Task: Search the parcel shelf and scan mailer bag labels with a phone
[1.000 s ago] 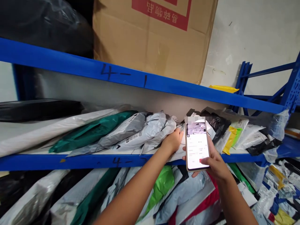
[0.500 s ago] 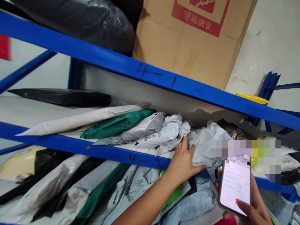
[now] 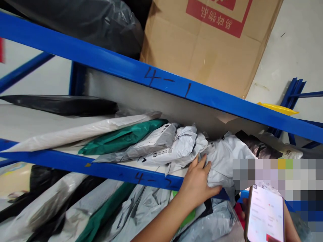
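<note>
My left hand [image 3: 198,179] reaches onto the middle shelf, its fingers spread and partly bent. The fingertips rest at the gap between a crumpled white mailer bag [image 3: 185,139] and a pale grey mailer bag [image 3: 222,158]; the thumb lies along the grey bag's lower side. Neither bag is gripped. Lower right, my right hand [image 3: 290,220] is wrapped round a smartphone [image 3: 264,215] with its lit screen facing me. Most of that hand is hidden behind the phone or cut off by the frame. A green mailer bag [image 3: 123,136] leans left of the white ones.
Blue shelf beams [image 3: 108,65] cross the view, marked 4-1 and 4-2. Above stands a large cardboard box [image 3: 202,50] beside a black bag [image 3: 83,27]. Several bags, among them a grey-white one [image 3: 50,198], fill the lower shelf. Blurred squares cover part of the right.
The view has shifted slightly. My right hand and the phone have moved down and to the right. My left hand stays by the same bags, its fingers slightly lower.
</note>
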Motion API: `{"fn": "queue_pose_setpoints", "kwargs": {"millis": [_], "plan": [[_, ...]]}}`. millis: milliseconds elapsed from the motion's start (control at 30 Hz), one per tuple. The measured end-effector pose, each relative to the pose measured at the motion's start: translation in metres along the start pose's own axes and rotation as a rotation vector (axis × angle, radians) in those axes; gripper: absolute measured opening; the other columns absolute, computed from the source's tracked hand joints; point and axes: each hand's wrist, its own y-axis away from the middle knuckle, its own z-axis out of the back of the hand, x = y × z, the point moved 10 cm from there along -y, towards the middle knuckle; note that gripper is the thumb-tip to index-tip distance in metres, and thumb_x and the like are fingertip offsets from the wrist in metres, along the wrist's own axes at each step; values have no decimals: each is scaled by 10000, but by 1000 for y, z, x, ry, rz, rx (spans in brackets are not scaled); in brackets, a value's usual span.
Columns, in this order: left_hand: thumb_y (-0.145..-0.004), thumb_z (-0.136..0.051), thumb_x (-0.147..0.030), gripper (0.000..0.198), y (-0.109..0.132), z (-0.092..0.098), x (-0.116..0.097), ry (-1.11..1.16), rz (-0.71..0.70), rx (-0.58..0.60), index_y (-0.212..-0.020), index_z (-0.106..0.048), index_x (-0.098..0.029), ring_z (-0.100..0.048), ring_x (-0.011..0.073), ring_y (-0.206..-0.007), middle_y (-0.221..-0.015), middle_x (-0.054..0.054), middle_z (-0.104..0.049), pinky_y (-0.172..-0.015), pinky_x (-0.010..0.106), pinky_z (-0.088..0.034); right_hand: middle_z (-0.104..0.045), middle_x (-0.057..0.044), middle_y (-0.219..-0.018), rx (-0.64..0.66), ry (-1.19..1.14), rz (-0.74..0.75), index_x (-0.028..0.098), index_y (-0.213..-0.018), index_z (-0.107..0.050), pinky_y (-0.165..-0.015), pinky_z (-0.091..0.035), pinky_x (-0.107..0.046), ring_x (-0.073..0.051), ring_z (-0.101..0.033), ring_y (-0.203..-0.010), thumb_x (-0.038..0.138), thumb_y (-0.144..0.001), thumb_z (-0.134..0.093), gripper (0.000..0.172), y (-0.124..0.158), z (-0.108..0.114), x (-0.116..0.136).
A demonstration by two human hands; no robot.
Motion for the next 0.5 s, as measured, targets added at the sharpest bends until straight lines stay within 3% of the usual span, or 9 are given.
{"fn": "queue_pose_setpoints", "kwargs": {"millis": [33, 67, 100, 167, 267, 333, 400, 500], "plan": [[-633, -621, -580, 878, 0, 1, 0, 18, -5, -1, -1400, -471, -180, -22, 270, -1439, -1500, -1, -247, -1225, 337, -80, -609, -159, -1050, 207, 20, -147, 152, -1526, -13, -672, -509, -438, -316, -624, -827, 772, -488, -575, 1334, -9, -12, -21], [-624, -626, -576, 864, 0, 2, 0, 37, -9, -8, -1377, -492, -173, -69, 269, -1428, -1454, -14, -339, -1224, 343, -99, -598, -169, -1078, 393, 16, -192, 115, -1524, -21, -701, -511, -449, -325, -622, -866, 815, -479, -540, 1361, -13, -23, -32], [-618, -633, -565, 837, 0, 5, -1, 54, -13, -21, -1349, -514, -174, -109, 263, -1416, -1418, -25, -391, -1221, 343, -115, -540, -154, -1207, 502, -12, -115, 123, -1524, -80, -774, -516, -437, -320, -607, -974, 810, -503, -531, 1311, -17, -29, -29], [-604, -651, -544, 779, 0, 8, -1, 71, -10, -33, -1290, -551, -189, -144, 245, -1401, -1398, -40, -413, -1211, 330, -145, -476, -115, -1299, 553, -58, 10, 170, -1466, -307, -821, -513, -426, -309, -589, -1041, 813, -544, -495, 1140, -24, -27, -23], [-596, -662, -548, 706, -4, 10, -2, 71, -8, -32, -1191, -584, -175, -184, 231, -1375, -1301, -9, -486, -1190, 318, -182, -550, -94, -1202, 696, -133, -63, 196, -1240, -576, -828, -509, -450, -331, -596, -1007, 732, -451, -640, 957, -25, -35, -30], [-596, -669, -545, 673, -9, 12, -4, 80, -21, -36, -1140, -581, -159, -261, 220, -1332, -1248, 27, -497, -1170, 307, -215, -565, -73, -1181, 755, -201, -115, 227, -1179, -617, -855, -503, -454, -337, -591, -1020, 646, -414, -710, 877, -28, -39, -32], [-590, -684, -541, 693, -16, 10, -5, 132, -29, -8, -1156, -538, -168, -325, 216, -1305, -1336, 50, -414, -1137, 303, -274, -566, -57, -1182, 768, -240, -119, 249, -1160, -626, -863, -503, -447, -335, -588, -1029, 588, -413, -739, 829, -32, -40, -31], [-596, -686, -569, 758, -25, 4, -4, 207, -47, 86, -1212, -437, -203, -412, 235, -1255, -1382, 61, -371, -1047, 330, -376, -568, -80, -1175, 755, -202, -81, 228, -1169, -621, -847, -503, -469, -351, -590, -1007, 616, -420, -741, 852, -24, -42, -28]]}}
